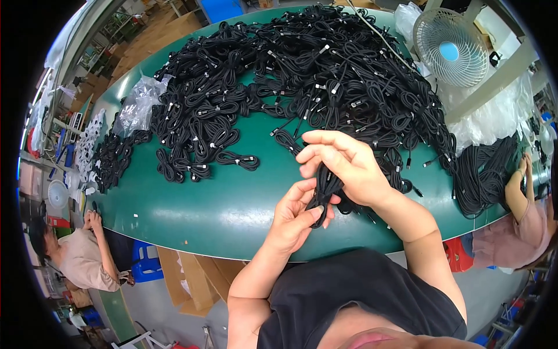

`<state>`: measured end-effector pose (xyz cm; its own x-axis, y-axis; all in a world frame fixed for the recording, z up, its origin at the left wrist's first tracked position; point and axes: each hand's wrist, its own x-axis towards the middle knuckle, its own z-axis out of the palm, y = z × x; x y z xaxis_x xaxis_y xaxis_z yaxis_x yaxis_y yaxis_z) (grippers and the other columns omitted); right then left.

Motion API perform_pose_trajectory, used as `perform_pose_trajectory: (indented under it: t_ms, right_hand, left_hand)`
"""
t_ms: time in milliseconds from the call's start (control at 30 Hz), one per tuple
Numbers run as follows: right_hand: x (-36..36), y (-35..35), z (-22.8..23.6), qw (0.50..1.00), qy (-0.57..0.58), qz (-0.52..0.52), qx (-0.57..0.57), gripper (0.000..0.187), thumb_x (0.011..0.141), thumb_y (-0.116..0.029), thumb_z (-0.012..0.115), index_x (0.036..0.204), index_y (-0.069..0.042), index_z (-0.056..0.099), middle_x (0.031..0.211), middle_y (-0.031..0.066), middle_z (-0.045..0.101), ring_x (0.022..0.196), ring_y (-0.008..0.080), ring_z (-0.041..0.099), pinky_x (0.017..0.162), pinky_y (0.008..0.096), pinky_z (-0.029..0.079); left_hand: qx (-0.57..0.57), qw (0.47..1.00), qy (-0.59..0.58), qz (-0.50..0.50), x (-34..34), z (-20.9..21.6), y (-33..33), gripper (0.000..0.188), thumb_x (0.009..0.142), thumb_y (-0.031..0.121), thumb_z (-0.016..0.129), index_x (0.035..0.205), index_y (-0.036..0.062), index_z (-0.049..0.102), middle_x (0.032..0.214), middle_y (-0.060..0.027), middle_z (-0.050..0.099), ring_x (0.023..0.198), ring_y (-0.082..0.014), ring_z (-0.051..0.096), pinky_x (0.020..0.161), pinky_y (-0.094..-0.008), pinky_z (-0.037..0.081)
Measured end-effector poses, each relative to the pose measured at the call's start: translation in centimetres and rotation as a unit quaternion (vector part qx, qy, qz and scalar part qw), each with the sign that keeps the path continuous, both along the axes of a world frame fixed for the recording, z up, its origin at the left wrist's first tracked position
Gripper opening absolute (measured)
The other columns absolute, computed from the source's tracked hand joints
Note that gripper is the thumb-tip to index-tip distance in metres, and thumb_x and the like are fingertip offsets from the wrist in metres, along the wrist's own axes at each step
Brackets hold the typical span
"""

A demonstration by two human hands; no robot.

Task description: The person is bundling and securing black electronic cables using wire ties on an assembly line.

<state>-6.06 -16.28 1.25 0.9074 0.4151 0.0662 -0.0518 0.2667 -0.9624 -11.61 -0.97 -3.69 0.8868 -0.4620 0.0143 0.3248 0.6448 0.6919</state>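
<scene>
Coiling looks like the step: my left hand [296, 218] and right hand [349, 166] both pinch one black braided cable bundle [323, 192]; next I'd tighten the loops.

The coiled black cable [323, 189] is half buried inside both hands; its plug ends can't be made out. At three o'clock, a co-worker's arm [514, 192] runs off the edge.

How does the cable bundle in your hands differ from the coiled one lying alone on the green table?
The held cable bundle hangs upright, pinched between left hand and right hand; the lone coiled bundle lies flat, untouched. The held one is partly hidden by fingers; the lone one shows whole. Both are black.
</scene>
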Motion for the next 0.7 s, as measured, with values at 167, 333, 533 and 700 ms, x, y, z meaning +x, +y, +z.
perform_pose_trajectory:
  t_ms: [167,333,533,700]
  right_hand:
    - [0.4,0.9,-0.6,0.988,0.074,-0.075,0.117,0.026,0.093,-0.019,0.044,0.109,0.001,0.05,0.065,0.007,0.052,0.047,0.0074,0.04,0.046,0.023,0.042]
    - [1.0,0.6,-1.6,0.978,0.073,-0.106,0.161,0.037,0.095,-0.03,0.037,0.106,0.003,0.049,0.061,0.0065,0.049,0.044,0.0075,0.037,0.044,0.0239,0.04]
    - [2.5,-0.1,-0.7,0.948,0.228,-0.036,0.22,0.051,0.093,-0.041,0.033,0.118,0.002,0.044,0.089,0.0171,0.06,0.068,0.0183,0.057,0.071,0.0327,0.051]
    - [2.1,-0.1,-2.8,0.98,0.135,0.015,0.145,0.035,0.093,-0.021,0.041,0.12,0.0,0.044,0.083,0.013,0.058,0.061,0.0131,0.051,0.064,0.027,0.047]
  left_hand:
    - [0.0,1.0,-0.012,-0.01,-0.6,-0.5,-0.6,0.045,0.083,-0.002,0.051,0.125,0.0074,0.038,0.108,-0.021,0.054,0.084,-0.0189,0.057,0.067,-0.0272,0.045]
    - [0.064,0.996,0.057,-0.015,-0.8,0.0,-1.3,0.039,0.088,0.005,0.047,0.126,0.0032,0.036,0.107,-0.0192,0.054,0.08,-0.0196,0.058,0.063,-0.027,0.046]
    - [0.056,0.996,0.07,-0.004,-0.1,-1.6,-0.2,0.04,0.09,0.013,0.046,0.126,-0.001,0.035,0.099,-0.0143,0.056,0.075,-0.0172,0.057,0.06,-0.026,0.045]
    - [0.068,0.994,0.079,0.028,-0.5,-1.1,-0.8,0.038,0.089,0.016,0.05,0.121,-0.0015,0.041,0.096,-0.0141,0.056,0.068,-0.015,0.052,0.055,-0.0243,0.042]
